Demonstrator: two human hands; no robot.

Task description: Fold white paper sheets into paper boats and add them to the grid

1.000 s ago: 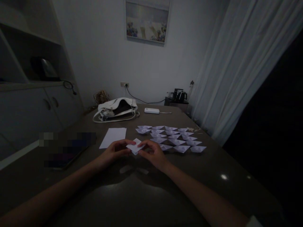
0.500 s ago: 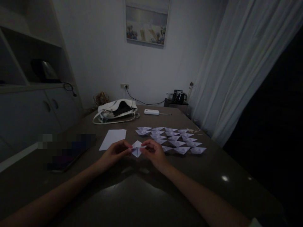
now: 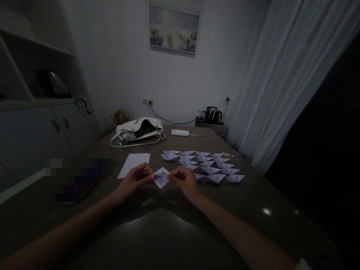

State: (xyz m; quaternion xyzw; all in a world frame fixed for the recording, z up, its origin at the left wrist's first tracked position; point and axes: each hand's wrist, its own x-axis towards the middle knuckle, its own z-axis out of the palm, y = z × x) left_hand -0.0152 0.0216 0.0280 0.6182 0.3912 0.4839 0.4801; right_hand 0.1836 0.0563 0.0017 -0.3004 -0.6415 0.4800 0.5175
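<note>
In dim light, my left hand and my right hand pinch the two side corners of a small folded white paper piece, held just above the dark table. The piece shows a diamond shape with a centre crease. Beyond my right hand, several finished white paper boats lie in rows on the table. A flat white paper sheet lies just beyond my left hand.
A white handbag lies at the table's far end, with a white power bank and its cable beside it. A dark phone-like object rests at the left. Cabinets stand left, a curtain hangs right.
Both hands have pulled the folded paper's sides apart, so it went from a small folded square to an opened diamond. The hands shifted slightly farther from me.
</note>
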